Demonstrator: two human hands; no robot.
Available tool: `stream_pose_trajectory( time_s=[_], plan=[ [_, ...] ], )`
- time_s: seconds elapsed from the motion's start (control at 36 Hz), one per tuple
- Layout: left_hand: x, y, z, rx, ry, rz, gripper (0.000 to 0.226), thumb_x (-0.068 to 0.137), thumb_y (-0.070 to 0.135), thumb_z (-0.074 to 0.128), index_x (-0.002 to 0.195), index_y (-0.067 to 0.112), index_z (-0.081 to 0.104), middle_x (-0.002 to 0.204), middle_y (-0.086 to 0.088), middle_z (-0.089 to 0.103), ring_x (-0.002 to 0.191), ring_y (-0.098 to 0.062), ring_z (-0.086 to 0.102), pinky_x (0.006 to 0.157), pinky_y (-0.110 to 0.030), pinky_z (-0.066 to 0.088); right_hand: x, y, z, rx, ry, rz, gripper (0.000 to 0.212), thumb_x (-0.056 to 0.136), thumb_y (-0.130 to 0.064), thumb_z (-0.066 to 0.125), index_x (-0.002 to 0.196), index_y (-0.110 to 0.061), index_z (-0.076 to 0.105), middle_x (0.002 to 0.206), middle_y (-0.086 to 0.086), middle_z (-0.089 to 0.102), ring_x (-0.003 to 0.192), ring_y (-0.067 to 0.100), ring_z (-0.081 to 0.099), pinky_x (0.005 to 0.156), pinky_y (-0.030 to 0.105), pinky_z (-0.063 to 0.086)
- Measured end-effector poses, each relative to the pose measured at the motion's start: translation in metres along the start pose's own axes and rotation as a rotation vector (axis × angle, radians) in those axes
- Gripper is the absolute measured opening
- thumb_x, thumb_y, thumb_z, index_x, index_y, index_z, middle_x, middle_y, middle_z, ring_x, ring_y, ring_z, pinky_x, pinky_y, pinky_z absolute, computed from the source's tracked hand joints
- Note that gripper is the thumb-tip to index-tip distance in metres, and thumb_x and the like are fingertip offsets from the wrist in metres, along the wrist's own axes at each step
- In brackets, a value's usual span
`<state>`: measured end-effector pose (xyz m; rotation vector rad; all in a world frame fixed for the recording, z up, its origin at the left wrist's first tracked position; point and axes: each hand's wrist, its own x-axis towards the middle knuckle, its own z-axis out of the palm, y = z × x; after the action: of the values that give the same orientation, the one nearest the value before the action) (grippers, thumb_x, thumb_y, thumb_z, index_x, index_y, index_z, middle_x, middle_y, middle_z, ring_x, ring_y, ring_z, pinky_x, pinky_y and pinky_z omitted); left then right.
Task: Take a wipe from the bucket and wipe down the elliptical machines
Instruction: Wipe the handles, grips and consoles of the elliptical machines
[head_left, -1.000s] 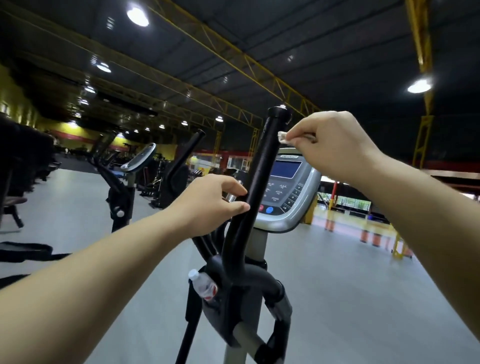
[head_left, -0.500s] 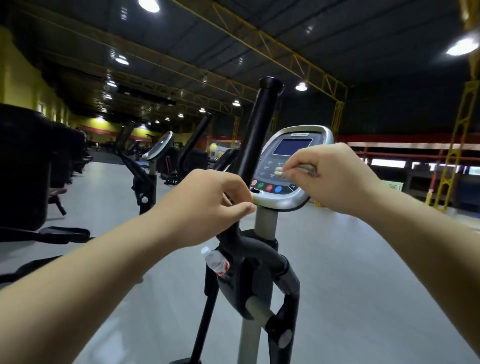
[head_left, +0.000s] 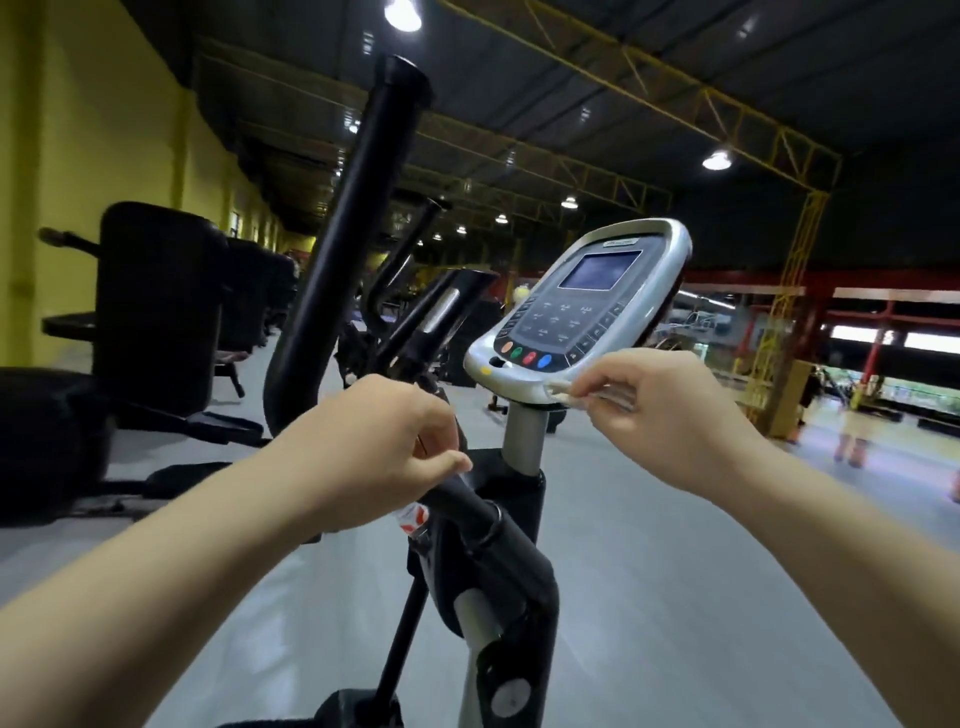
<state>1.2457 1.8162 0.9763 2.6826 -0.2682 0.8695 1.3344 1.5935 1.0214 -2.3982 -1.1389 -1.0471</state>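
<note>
An elliptical machine stands right in front of me, with a silver console (head_left: 582, 306) on a grey post and a tall black handlebar (head_left: 353, 223) to its left. My right hand (head_left: 654, 405) pinches a small white wipe (head_left: 563, 391) against the console's lower front edge. My left hand (head_left: 369, 447) is curled around the black bar below the console. A water bottle (head_left: 413, 519) with a red and white label sits in the holder just under that hand. No bucket is in view.
More black exercise machines (head_left: 156, 312) line the yellow wall on the left. Grey floor (head_left: 701, 571) stretches out to the right, with orange cones (head_left: 849, 449) and yellow steel posts (head_left: 789, 291) further back.
My right hand has carried the wipe from the top of the handlebar down over the console face to its lower edge. My view has turned to the left. The left hand keeps its grip.
</note>
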Motion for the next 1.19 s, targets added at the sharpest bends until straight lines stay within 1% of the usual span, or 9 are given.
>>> stream_pose_trajectory(
  time_s=[0.08,0.19,0.28,0.47,0.64,0.75,0.97,1.06,1.19],
  plan=[
    [0.011,0.005,0.010,0.039,0.004,-0.047,0.023,0.084,0.049,0.061,0.083,0.029,0.071,0.075,0.015,0.066,0.074,0.000,0.062,0.071,-0.031,0.055,0.007,0.021,0.014,0.040,0.054,0.008,0.016,0.080,-0.005,0.068,0.088,-0.017,0.074,0.084,-0.009,0.069,0.079,0.008,0.062,0.071,0.011,0.044],
    [0.033,0.004,0.020,0.079,0.001,-0.090,0.021,0.085,0.047,0.062,0.083,0.028,0.071,0.077,0.015,0.066,0.076,0.000,0.062,0.073,-0.032,0.055,0.021,0.042,0.038,0.139,0.136,0.027,0.010,0.081,-0.011,0.072,0.087,-0.019,0.071,0.074,-0.015,0.061,0.068,0.003,0.059,0.062,0.007,0.038],
    [0.053,-0.001,0.027,0.106,0.004,-0.111,0.021,0.085,0.045,0.063,0.083,0.025,0.070,0.078,0.012,0.067,0.078,-0.003,0.062,0.074,-0.034,0.055,0.035,0.057,0.059,0.197,0.179,0.045,0.018,0.081,-0.009,0.072,0.096,-0.018,0.069,0.074,-0.018,0.059,0.063,0.003,0.053,0.060,0.008,0.037],
    [0.107,-0.025,0.042,0.165,0.005,-0.183,0.020,0.086,0.043,0.064,0.086,0.024,0.069,0.082,0.011,0.065,0.082,-0.007,0.062,0.077,-0.035,0.056,0.079,0.088,0.106,0.225,0.220,-0.030,0.024,0.079,-0.003,0.073,0.102,-0.009,0.071,0.089,0.001,0.066,0.081,0.015,0.058,0.076,0.022,0.042],
    [0.144,-0.047,0.043,0.254,0.014,-0.266,0.019,0.085,0.044,0.064,0.082,0.026,0.067,0.080,0.011,0.062,0.076,-0.007,0.060,0.071,-0.029,0.055,0.129,0.115,0.141,0.253,0.325,-0.062,0.016,0.079,-0.006,0.074,0.094,-0.009,0.073,0.087,0.004,0.064,0.077,0.016,0.056,0.066,0.010,0.035],
    [0.166,-0.059,0.046,0.357,-0.033,-0.340,0.017,0.085,0.042,0.064,0.077,0.026,0.062,0.082,0.007,0.062,0.076,-0.010,0.059,0.059,-0.024,0.046,0.158,0.123,0.162,0.309,0.345,-0.078,0.013,0.081,-0.008,0.073,0.094,-0.008,0.072,0.089,0.000,0.053,0.075,0.013,0.049,0.065,0.000,0.035],
    [0.207,-0.079,0.048,0.375,-0.003,-0.549,0.027,0.082,0.029,0.072,0.103,0.013,0.065,0.090,-0.001,0.066,0.082,-0.016,0.063,0.060,-0.021,0.045,0.226,0.128,0.187,0.326,0.481,-0.125,0.014,0.086,-0.004,0.065,0.100,-0.002,0.068,0.096,0.009,0.055,0.082,0.017,0.048,0.064,0.004,0.030],
    [0.215,-0.089,0.055,0.369,-0.014,-0.626,0.041,0.079,0.032,0.075,0.112,0.012,0.061,0.096,-0.002,0.065,0.085,-0.017,0.062,0.063,-0.022,0.045,0.247,0.129,0.194,0.268,0.583,-0.162,0.012,0.084,0.000,0.066,0.096,0.000,0.069,0.089,0.015,0.060,0.078,0.027,0.054,0.060,0.025,0.040],
    [0.223,-0.107,0.076,0.321,-0.005,-0.687,0.045,0.075,0.037,0.078,0.108,0.010,0.064,0.094,-0.003,0.065,0.081,-0.017,0.060,0.054,-0.019,0.040,0.264,0.132,0.213,0.252,0.571,-0.165,0.008,0.085,0.001,0.064,0.090,0.003,0.069,0.082,0.016,0.056,0.073,0.035,0.053,0.055,0.034,0.045]
  ],
)
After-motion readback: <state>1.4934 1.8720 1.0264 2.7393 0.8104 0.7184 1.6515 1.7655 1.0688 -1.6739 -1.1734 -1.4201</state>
